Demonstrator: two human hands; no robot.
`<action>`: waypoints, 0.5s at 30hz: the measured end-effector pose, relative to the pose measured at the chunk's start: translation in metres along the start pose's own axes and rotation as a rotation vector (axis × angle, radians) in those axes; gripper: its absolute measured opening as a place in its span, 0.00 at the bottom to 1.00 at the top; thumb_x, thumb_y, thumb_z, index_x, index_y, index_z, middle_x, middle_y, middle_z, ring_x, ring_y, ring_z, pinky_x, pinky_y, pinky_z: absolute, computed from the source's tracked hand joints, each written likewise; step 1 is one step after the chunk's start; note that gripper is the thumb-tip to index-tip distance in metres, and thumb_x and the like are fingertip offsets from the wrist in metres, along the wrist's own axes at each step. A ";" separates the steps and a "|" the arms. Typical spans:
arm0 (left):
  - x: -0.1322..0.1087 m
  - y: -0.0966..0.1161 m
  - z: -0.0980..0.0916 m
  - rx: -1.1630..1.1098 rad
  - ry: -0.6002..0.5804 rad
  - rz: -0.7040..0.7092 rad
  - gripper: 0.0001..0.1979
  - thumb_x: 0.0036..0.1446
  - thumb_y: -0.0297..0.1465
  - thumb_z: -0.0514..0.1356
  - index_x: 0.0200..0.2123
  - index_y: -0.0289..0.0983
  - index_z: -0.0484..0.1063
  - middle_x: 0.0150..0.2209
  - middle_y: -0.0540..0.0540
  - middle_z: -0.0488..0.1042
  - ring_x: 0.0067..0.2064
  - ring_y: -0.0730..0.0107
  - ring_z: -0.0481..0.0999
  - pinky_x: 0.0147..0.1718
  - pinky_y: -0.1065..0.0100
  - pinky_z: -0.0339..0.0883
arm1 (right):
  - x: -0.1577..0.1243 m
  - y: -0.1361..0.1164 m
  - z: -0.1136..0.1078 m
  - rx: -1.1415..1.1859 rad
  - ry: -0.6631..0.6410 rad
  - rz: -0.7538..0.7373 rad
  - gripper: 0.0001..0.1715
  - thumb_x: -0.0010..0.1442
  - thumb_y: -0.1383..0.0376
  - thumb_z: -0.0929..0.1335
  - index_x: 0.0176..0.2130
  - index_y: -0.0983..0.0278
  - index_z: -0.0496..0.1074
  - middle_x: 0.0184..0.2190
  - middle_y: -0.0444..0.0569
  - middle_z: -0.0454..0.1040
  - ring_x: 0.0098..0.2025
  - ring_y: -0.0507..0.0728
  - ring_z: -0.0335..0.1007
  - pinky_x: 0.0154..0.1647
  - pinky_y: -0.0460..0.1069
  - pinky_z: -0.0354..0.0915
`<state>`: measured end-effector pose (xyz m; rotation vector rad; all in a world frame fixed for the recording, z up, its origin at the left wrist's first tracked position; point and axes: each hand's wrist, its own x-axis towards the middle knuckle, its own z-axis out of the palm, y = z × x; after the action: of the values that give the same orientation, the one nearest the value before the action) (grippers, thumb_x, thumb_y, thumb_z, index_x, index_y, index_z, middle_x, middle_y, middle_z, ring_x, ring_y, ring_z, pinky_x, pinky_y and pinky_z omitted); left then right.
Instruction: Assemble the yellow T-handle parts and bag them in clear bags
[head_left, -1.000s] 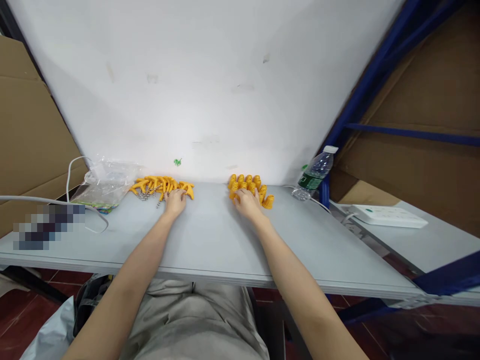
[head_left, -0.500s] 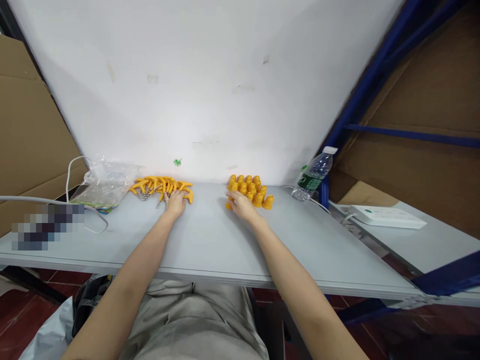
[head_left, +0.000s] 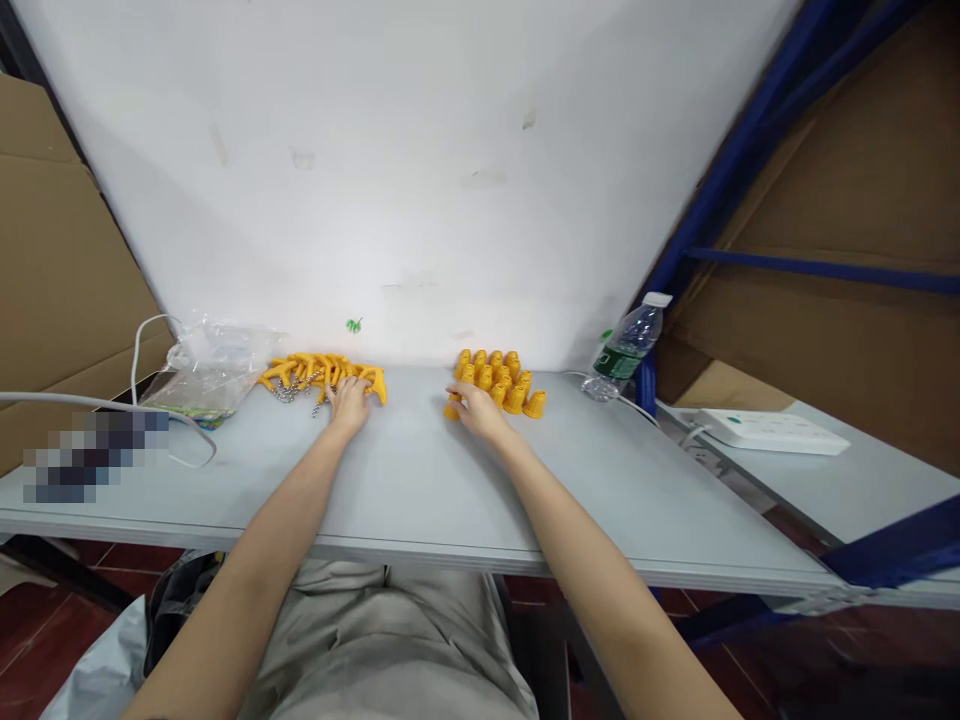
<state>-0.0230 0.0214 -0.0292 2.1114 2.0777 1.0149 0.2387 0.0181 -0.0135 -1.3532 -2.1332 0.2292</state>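
counter [head_left: 420,480]: pale grey, pushed up against a white wall [head_left: 420,180]; two groups of yellow pieces sit towards the back of it, well apart.
hooked pieces [head_left: 304,361]: a jumbled yellow heap left of the middle, near the wall, with silvery bead chains [head_left: 285,392] trailing out at the front.
left hand [head_left: 349,402]: at the right end of that heap, palm down, fingertips on or right by the last hooked piece [head_left: 379,385] — whether they are closed on it i can't tell from here.
yellow cups [head_left: 499,370]: right of the middle, standing in close rows, the nearest right one [head_left: 534,404] slightly out from the others.
right hand [head_left: 482,410]: thumb and fingers closed around the front-left cup [head_left: 451,410], which sits a little out from the rest; the hand covers most of it.
bottle [head_left: 628,345]: clear, white cap, dark green label, at the right rear by the blue frame [head_left: 686,225].
plastic bag [head_left: 217,360]: clear and crumpled, left of the hooked pieces; a pale cable [head_left: 67,398] runs just in front.
dark object [head_left: 97,455]: far left on the counter — blurred out, so i can't say what.
power strip [head_left: 772,432]: white, on the surface further right.
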 end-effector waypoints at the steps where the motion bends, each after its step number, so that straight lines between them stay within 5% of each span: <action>1: 0.001 0.001 0.000 -0.038 0.035 -0.014 0.15 0.57 0.22 0.53 0.43 0.39 0.76 0.48 0.39 0.76 0.56 0.51 0.68 0.61 0.42 0.46 | 0.002 0.000 0.002 0.012 0.001 -0.004 0.18 0.61 0.73 0.63 0.48 0.63 0.73 0.49 0.56 0.76 0.53 0.64 0.72 0.55 0.58 0.66; 8: 0.009 0.004 0.000 -0.424 0.321 -0.139 0.07 0.54 0.26 0.60 0.39 0.38 0.73 0.44 0.41 0.78 0.51 0.54 0.72 0.57 0.46 0.54 | 0.019 -0.010 0.013 0.043 -0.034 0.017 0.18 0.58 0.76 0.65 0.47 0.68 0.74 0.48 0.59 0.76 0.52 0.62 0.73 0.55 0.54 0.65; 15: 0.018 0.006 -0.001 -1.089 0.457 -0.365 0.10 0.49 0.23 0.64 0.35 0.36 0.68 0.34 0.47 0.74 0.39 0.71 0.75 0.44 0.67 0.68 | 0.041 -0.022 0.026 0.045 -0.051 0.086 0.18 0.54 0.77 0.67 0.44 0.66 0.76 0.45 0.56 0.78 0.49 0.60 0.74 0.53 0.53 0.65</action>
<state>-0.0199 0.0368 -0.0183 0.9852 1.3313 2.0204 0.1944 0.0483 -0.0091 -1.4282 -2.1011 0.3480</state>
